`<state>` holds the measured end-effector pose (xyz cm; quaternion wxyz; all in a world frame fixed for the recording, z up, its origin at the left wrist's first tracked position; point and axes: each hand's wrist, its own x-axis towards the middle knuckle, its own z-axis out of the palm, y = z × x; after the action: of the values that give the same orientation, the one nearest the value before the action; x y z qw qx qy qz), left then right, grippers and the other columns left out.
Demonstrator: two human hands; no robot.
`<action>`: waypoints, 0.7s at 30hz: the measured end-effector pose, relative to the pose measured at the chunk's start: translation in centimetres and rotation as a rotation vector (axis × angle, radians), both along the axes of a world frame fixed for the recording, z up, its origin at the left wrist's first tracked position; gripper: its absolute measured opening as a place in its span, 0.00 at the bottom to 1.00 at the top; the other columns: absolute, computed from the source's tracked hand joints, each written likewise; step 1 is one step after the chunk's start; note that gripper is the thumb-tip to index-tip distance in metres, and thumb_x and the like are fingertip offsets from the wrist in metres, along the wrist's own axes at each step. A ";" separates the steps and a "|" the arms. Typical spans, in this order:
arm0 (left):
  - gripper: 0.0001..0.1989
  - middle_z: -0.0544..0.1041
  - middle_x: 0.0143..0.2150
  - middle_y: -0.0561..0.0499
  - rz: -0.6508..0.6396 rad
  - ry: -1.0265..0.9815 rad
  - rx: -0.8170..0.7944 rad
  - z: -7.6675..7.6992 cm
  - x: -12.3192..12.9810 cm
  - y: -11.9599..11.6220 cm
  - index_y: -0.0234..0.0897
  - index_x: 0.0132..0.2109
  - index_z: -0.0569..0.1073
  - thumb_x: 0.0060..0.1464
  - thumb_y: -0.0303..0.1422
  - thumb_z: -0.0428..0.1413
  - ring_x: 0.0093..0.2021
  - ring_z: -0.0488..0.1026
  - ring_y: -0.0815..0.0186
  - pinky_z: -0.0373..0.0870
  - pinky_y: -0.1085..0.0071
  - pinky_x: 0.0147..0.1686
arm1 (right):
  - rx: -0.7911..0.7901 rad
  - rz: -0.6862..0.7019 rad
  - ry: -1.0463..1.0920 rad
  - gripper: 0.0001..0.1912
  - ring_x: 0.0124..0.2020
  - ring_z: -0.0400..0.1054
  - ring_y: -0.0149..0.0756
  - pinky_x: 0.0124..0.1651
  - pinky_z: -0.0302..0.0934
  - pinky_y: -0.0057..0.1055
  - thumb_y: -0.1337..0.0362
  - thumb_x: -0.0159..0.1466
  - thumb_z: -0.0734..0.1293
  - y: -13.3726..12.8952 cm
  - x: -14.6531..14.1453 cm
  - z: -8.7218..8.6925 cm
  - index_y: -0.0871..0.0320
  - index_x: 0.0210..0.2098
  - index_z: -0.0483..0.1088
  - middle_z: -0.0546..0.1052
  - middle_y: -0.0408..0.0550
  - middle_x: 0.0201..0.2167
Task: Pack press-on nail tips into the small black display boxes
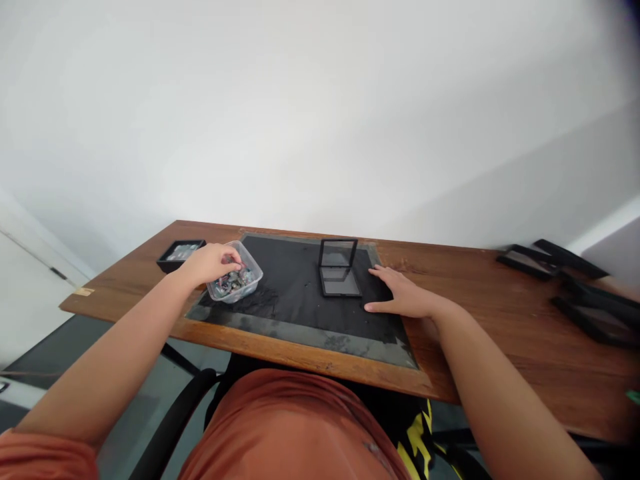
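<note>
My left hand (213,262) reaches into a clear plastic tub (255,275) at the left of the black mat. Its fingers are curled together over a heap of small shiny pieces (231,283); what they pinch, if anything, is too small to make out. An open black hinged case (341,281) stands mid-mat, its see-through lid (338,253) raised toward the wall and a grey panel in its base. My right hand (403,293) rests at the mat's right edge beside the case, fingers spread and apart from it.
Behind my left wrist is a black open box (181,253) with pale contents. More black cases (530,261) lie at the right of the wooden table (460,280), blurred toward the edge. A white wall (320,120) rises behind. A chair armrest (175,420) is below left.
</note>
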<state>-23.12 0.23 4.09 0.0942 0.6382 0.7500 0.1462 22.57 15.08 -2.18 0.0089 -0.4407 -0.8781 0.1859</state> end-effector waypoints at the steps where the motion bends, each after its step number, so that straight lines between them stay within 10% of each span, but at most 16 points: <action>1: 0.14 0.82 0.30 0.50 0.004 0.001 0.005 0.0 0.0 0.0 0.43 0.39 0.81 0.48 0.44 0.60 0.32 0.78 0.57 0.67 0.66 0.35 | -0.003 -0.001 -0.003 0.66 0.78 0.37 0.62 0.78 0.38 0.57 0.31 0.52 0.69 -0.1 0.0 0.1 0.69 0.74 0.51 0.46 0.67 0.77; 7: 0.22 0.83 0.50 0.45 -0.006 -0.092 0.134 0.7 1.2 -0.7 0.42 0.50 0.75 0.48 0.44 0.61 0.44 0.79 0.52 0.73 0.62 0.39 | -0.019 -0.014 0.019 0.64 0.78 0.37 0.62 0.78 0.38 0.57 0.31 0.52 0.71 -0.4 0.1 0.4 0.64 0.74 0.53 0.47 0.64 0.77; 14: 0.24 0.81 0.51 0.44 -0.222 -0.426 0.329 3.2 7.6 -1.2 0.42 0.54 0.72 0.53 0.46 0.65 0.41 0.79 0.60 0.74 0.67 0.34 | 0.025 0.000 0.190 0.50 0.75 0.50 0.60 0.76 0.48 0.58 0.36 0.55 0.73 -0.4 0.1 0.3 0.53 0.69 0.62 0.60 0.59 0.73; 21: 0.14 0.78 0.54 0.44 -0.492 -0.742 0.469 -1.3 16.1 0.0 0.41 0.52 0.71 0.61 0.35 0.61 0.44 0.77 0.65 0.76 0.71 0.38 | 0.058 0.078 0.363 0.31 0.65 0.66 0.50 0.70 0.58 0.53 0.49 0.60 0.75 -1.0 -1.4 0.3 0.50 0.60 0.71 0.74 0.53 0.62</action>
<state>-7.00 0.28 2.79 0.2404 0.7051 0.4401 0.5013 21.21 14.04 -1.83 0.1729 -0.3652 -0.8835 0.2370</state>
